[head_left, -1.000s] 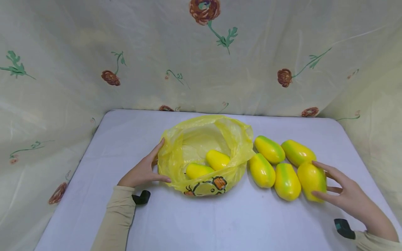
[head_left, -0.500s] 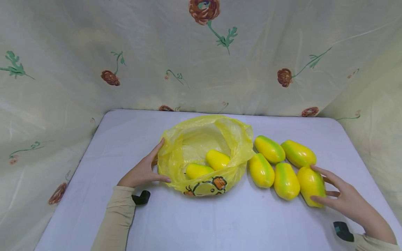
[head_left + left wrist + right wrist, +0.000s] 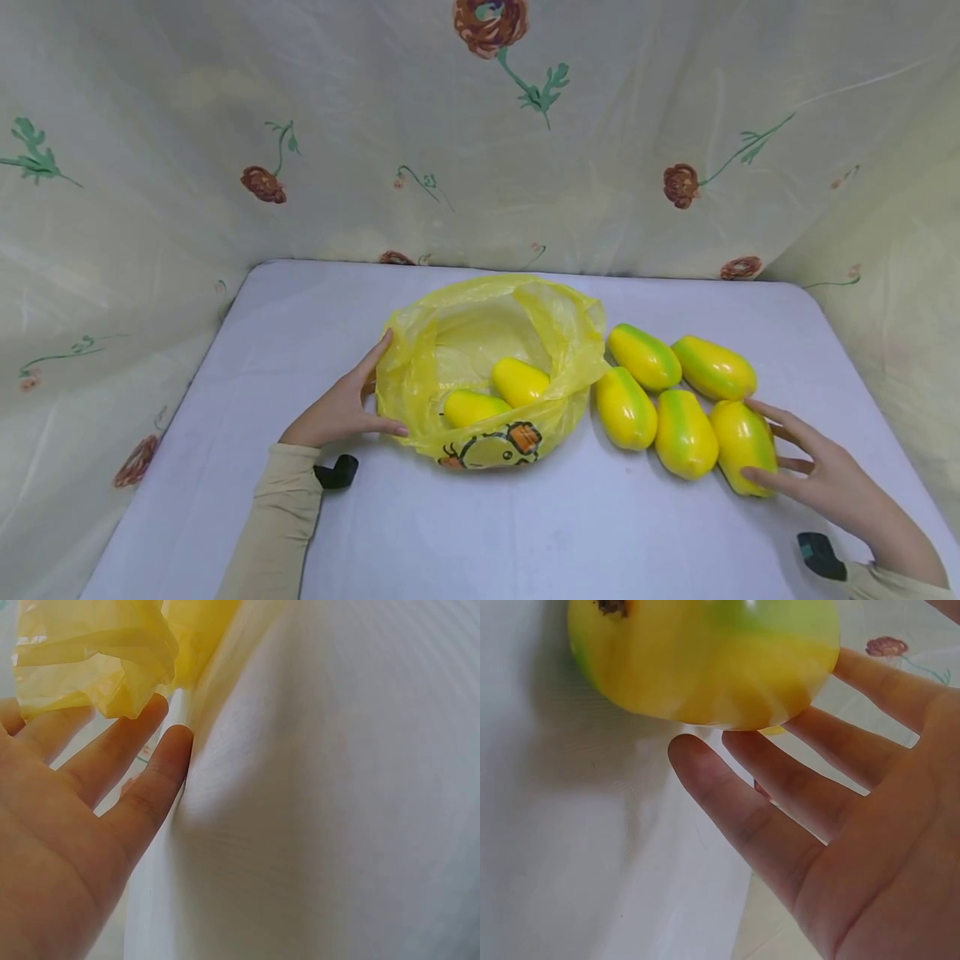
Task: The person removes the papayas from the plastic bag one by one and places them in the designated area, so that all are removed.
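An open yellow plastic bag (image 3: 408, 387) with a printed cartoon face rests on the table, two yellow papayas (image 3: 474, 408) visible inside. My left hand (image 3: 341, 408) touches the bag's left side, its fingers extended and spread; in the left wrist view the fingertips (image 3: 154, 705) lie against the plastic. On the right, my right hand (image 3: 825, 467) holds the nearest yellow-green papaya (image 3: 742, 446) between thumb and fingers at its right side, on the table. In the right wrist view, the lowest finger stands slightly apart from that papaya (image 3: 705, 675).
Several more papayas (image 3: 686, 433) lie in a cluster between the bag and my right hand. A white cloth covers the table (image 3: 487, 533). Flower-printed curtains (image 3: 337, 100) hang behind and at both sides.
The papaya at my right hand has turned and shifted slightly towards me, and the right hand has moved a little with it. My left hand and the bag hold their place.
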The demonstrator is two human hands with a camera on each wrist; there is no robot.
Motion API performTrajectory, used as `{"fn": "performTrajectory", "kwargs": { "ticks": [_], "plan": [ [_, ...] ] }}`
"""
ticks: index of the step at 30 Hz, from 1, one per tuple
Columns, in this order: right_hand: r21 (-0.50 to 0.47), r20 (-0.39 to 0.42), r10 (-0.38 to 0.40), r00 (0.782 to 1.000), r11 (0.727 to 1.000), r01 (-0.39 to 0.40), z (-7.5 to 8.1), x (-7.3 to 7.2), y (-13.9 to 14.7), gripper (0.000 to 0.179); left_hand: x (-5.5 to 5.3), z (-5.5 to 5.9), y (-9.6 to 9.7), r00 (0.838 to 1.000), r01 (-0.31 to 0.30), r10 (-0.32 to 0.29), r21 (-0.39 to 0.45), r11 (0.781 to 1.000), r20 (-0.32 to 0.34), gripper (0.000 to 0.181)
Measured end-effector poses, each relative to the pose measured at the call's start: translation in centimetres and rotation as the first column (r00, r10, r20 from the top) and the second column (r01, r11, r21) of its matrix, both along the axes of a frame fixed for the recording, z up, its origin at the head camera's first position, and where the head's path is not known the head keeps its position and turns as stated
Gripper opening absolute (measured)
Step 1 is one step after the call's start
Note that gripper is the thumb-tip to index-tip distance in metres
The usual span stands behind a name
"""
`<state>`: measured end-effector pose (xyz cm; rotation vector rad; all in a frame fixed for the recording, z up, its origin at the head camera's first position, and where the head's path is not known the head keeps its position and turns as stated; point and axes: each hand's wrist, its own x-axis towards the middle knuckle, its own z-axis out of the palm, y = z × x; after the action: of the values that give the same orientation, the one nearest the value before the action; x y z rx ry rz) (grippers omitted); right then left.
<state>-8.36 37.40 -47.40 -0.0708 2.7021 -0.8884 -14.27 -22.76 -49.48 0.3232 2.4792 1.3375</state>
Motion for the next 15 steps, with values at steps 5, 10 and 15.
{"fn": "performTrajectory", "kwargs": {
  "ticks": [5, 10, 15],
  "plan": [
    [-0.001, -0.015, -0.006, 1.0, 1.0, 0.006, -0.04, 0.11, 0.19, 0.097, 0.08, 0.14, -0.01, 1.0, 0.002, -0.002, 0.008, 1.0, 0.004, 0.138],
    [-0.001, -0.019, -0.015, 1.0, 1.0, 0.015, 0.1, 0.19, 0.32, 0.098, 0.13, 0.28, -0.02, 1.0, 0.001, -0.001, -0.008, 1.0, -0.001, 0.139],
    [0.017, -0.032, -0.026, 0.999, 0.999, 0.027, 0.41, 0.2, 0.41, 0.097, 0.16, 0.36, 0.02, 1.0, 0.004, -0.004, -0.008, 1.0, -0.004, 0.139]
  ]
}}
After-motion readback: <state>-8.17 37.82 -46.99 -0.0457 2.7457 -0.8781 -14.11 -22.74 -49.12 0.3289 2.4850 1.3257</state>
